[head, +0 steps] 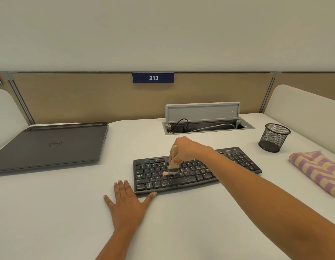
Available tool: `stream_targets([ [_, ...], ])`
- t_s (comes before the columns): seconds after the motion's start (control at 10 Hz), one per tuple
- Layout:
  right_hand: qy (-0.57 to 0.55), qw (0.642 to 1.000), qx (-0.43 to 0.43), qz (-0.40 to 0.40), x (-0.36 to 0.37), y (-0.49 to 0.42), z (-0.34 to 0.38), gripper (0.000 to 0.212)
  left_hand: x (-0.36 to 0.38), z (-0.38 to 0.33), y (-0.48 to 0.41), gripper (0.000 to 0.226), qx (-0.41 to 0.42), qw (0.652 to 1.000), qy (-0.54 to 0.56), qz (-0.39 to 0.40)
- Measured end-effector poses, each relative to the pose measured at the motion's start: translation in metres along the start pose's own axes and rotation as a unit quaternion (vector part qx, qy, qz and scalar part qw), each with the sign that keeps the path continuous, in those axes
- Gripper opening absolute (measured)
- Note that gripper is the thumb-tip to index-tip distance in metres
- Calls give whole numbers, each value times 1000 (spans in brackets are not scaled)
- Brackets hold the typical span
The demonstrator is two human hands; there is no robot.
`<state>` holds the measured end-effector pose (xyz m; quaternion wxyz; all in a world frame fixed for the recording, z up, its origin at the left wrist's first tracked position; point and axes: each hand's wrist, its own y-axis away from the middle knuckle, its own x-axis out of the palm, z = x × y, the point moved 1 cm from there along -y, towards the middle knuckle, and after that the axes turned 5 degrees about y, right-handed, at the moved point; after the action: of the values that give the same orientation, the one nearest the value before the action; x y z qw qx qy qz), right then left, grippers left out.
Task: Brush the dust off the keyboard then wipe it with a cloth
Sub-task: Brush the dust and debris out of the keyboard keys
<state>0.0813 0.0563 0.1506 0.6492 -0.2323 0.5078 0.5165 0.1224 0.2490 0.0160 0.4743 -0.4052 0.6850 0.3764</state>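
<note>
Keyboard [197,168] lies on the table [69,212], keys speckled with dust. Right hand [185,150]: grip closed round the brush [172,162], bristles down on the middle keys. Left hand [128,201]: flat on the table, fingers spread, holding nothing, thumb against the keyboard's front edge. Cloth [317,170] lies right of the keyboard, well apart.

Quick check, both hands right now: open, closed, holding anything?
Left hand: open, flat on the desk, thumb at the keyboard front edge.
Right hand: closed on the brush, bristles on the keys.
</note>
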Motion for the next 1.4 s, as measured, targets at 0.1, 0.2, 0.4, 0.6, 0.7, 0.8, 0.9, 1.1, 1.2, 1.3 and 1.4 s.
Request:
stream_targets([
  [0.1, 31, 999, 10, 7, -7, 4, 0, 26, 0, 0, 0, 153, 0, 1000, 3, 2],
  [0.2, 56, 998, 29, -18, -12, 2, 1, 27, 0, 0, 0, 153, 2, 1000, 4, 2],
  [0.4, -56, 985, 71, -144, 4, -2, 2, 29, 0, 0, 0, 153, 3, 1000, 3, 1],
  [0.6, -93, 983, 79, -137, 20, -1, 2, 15, 0, 0, 0, 152, 2, 1000, 0, 1],
  [0.7, -73, 989, 80, -101, 16, -4, 3, 12, 0, 0, 0, 152, 1, 1000, 0, 0],
  [0.8, -73, 991, 83, -71, 8, -7, 3, 15, 0, 0, 0, 152, 1, 1000, 3, 1],
  [0.9, -95, 985, 83, -114, 0, -7, 3, 26, 0, 0, 0, 152, 0, 1000, 1, 3],
  [1.1, -117, 980, 84, -139, 13, -6, -1, 27, 0, 0, 0, 152, -2, 1000, -1, 4],
  [1.2, -112, 983, 84, -117, 17, -6, -3, 26, 0, 0, 0, 152, -2, 1000, 0, 5],
  [1.3, -91, 989, 85, -84, 14, -5, -3, 17, 0, -1, 0, 153, -1, 1000, -2, 5],
  [1.4, -95, 990, 82, -66, 7, -6, -1, 21, -1, -1, 0, 153, 0, 1000, -1, 6],
])
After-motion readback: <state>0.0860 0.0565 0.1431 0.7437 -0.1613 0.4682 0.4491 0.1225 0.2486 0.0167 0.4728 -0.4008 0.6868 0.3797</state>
